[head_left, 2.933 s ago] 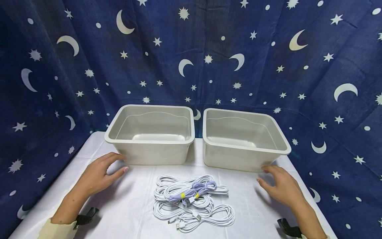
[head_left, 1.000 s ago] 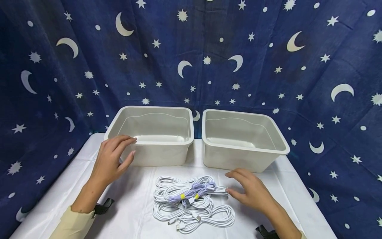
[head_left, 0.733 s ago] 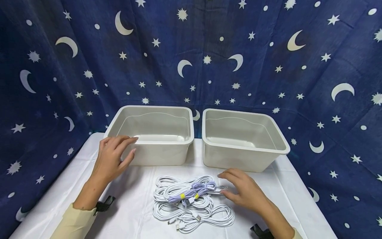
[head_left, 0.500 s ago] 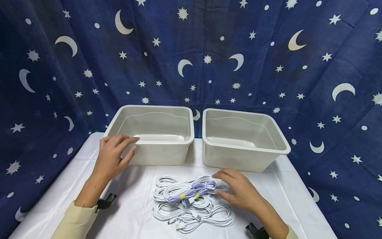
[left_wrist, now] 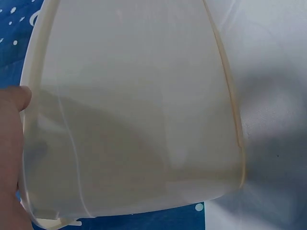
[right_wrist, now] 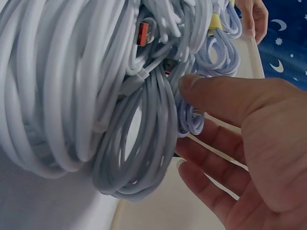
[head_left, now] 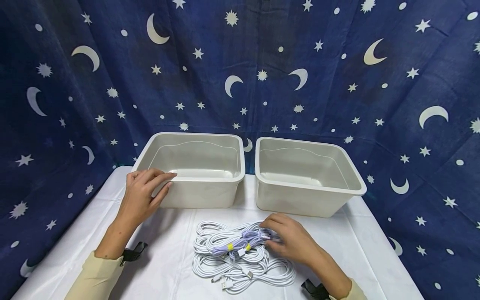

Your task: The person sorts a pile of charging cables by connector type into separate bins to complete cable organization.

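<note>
Straddling one end of the lilac braided cable bundle with yellow ties (head_left: 249,237), your right hand (head_left: 290,237) has its thumb and fingers spread apart; whether they touch the bundle, you cannot tell. The bundle extends from between those fingers toward your left side, lying on top of the coiled white cables (head_left: 258,255). These spread in front of your right hand's fingertips and well apart from your left hand (head_left: 140,193). In the right wrist view, an orange-tongued metal plug (right_wrist: 142,34) shows among the white loops beyond your thumb. Your left hand is at the rim of the pale grey plastic bin (head_left: 206,193), its fingers over the near edge and its thumb by the outer wall; you cannot tell whether it grips. Beyond your right hand stands a matching pale grey bin (head_left: 292,200), and white cloth (head_left: 168,258) lies under both hands.
</note>
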{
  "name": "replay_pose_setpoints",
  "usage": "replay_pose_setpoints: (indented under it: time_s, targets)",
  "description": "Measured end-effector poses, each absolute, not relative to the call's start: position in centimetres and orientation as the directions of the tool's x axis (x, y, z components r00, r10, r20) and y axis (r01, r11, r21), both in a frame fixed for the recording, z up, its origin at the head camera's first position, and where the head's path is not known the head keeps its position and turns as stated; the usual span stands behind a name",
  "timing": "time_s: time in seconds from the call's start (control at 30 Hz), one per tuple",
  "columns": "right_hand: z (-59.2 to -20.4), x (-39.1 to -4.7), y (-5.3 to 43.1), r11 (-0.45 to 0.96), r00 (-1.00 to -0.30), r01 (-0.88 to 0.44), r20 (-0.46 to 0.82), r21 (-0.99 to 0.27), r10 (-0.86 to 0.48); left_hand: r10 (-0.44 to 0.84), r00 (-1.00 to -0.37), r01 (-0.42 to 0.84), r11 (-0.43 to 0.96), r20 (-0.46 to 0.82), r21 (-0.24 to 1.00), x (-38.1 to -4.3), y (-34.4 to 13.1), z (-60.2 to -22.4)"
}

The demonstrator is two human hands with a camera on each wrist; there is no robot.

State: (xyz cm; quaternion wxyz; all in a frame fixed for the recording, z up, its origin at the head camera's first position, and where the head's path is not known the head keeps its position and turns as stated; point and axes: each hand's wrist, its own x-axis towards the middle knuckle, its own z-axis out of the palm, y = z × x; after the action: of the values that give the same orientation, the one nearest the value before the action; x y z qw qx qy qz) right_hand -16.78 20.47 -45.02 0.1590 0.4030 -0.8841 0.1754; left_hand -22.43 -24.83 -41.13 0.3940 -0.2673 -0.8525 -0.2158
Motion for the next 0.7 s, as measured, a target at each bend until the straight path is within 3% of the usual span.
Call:
replay_pose_setpoints:
  time_s: [0.23, 0.5, 0.7]
  targets:
    - [-45.0, -16.8, 20.2, 0.630, -0.649, -0.751, 0.395, -0.198, -0.650, 0.287, -0.539, 0.632, 0.759, 0.792, 0.156, -22.5, -24.9, -41.1]
    - [-44.4, -17.1, 20.1, 0.608, -0.624, -0.769, 0.439, -0.197, -0.647, 0.284, -0.511, 0.645, 0.751, 0.811, 0.144, -22.5, -24.8, -41.0]
    - [-43.7, -17.1, 19.9, 0.632, -0.653, -0.746, 0.423, -0.212, -0.629, 0.287, -0.514, 0.642, 0.754, 0.808, 0.141, -22.4, -24.9, -41.0]
